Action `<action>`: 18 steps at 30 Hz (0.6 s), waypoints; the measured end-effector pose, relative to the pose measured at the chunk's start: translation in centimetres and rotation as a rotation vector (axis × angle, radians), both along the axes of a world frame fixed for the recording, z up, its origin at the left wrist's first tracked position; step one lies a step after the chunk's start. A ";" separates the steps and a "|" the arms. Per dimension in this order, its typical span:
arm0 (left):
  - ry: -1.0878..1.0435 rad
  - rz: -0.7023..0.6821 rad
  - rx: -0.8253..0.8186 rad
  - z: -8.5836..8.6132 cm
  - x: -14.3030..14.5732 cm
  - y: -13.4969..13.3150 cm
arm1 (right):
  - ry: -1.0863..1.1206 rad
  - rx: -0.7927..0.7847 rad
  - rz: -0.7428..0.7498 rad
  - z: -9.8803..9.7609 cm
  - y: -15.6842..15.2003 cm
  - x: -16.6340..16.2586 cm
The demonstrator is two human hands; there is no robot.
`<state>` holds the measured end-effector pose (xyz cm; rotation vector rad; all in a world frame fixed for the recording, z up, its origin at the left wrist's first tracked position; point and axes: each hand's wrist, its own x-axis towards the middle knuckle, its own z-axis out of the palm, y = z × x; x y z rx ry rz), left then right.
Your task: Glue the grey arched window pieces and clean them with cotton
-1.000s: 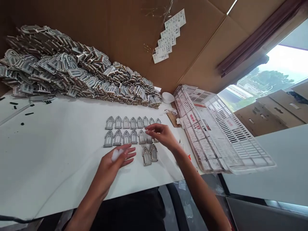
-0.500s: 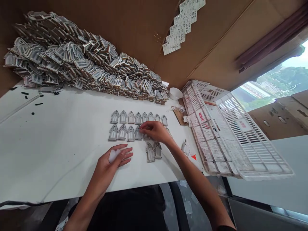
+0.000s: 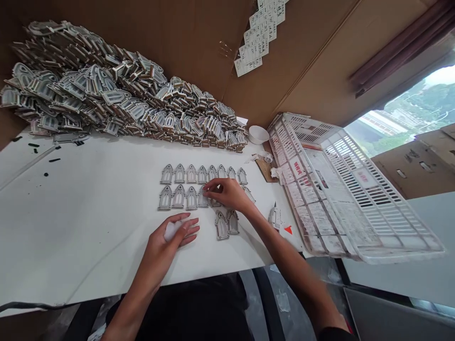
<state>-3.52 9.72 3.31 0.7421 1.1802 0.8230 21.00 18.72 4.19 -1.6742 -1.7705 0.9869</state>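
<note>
Grey arch-window-shaped flat pieces lie in two rows (image 3: 192, 185) on a white table (image 3: 88, 218). My right hand (image 3: 229, 194) rests on the right end of the nearer row, fingertips pinched on one piece there. Two more window pieces (image 3: 227, 223) lie side by side just in front of that hand. My left hand (image 3: 170, 237) lies on the table to the left of them, fingers curled loosely over a small white wad (image 3: 171, 230).
A large heap of the same window pieces (image 3: 106, 104) fills the table's back. A white bowl (image 3: 258, 134), a white slatted plastic crate (image 3: 337, 189) on its side at right, and a small glue bottle (image 3: 275, 218). Cardboard walls behind.
My right hand came down from above the rows onto the nearer row and closed on a piece. My left hand stayed put with the white wad. The view shifted slightly.
</note>
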 end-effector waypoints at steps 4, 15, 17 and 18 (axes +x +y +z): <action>0.001 -0.057 0.005 -0.7 0.0 0.4 | 0.016 0.023 0.033 1.9 -1.4 0.1; 0.016 -0.171 -0.004 0.5 1.2 0.6 | 0.250 -0.078 0.166 3.2 -6.1 -1.6; 0.027 -0.093 0.006 0.3 1.1 0.4 | 0.289 -0.045 0.114 2.8 -5.0 -1.6; 0.026 -0.042 0.006 0.2 1.0 0.4 | 0.304 -0.032 0.082 2.6 -4.3 -1.6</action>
